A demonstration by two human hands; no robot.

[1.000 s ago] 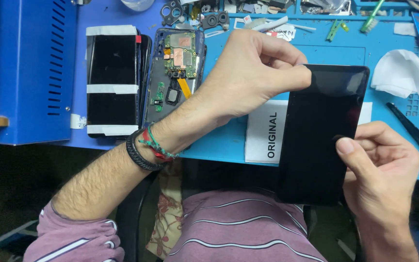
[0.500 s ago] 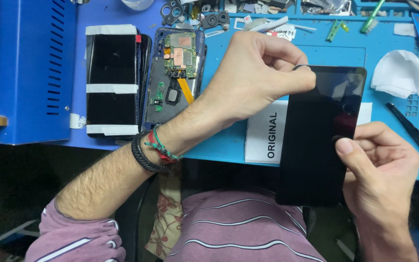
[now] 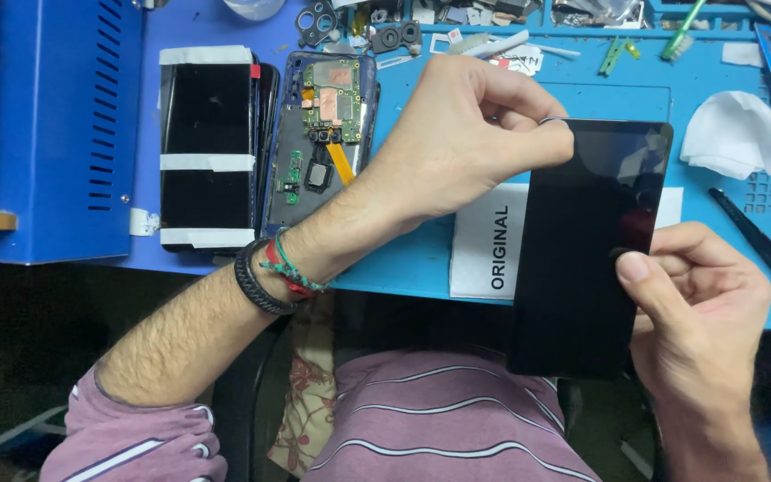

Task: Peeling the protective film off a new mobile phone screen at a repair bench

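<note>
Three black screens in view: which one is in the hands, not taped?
The plain black screen on the right, gripped by the left hand at its top corner and the right hand at its side. The other two lie taped beside the opened phone.

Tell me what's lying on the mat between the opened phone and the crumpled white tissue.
In the head view, between the opened phone and the white tissue come the left hand and the black screen panel it pinches.

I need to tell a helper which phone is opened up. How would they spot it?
Start at the big blue machine on the left. Two things right lies the opened phone, past the taped black screen. Only it shows a green circuit board and orange ribbon.
</note>
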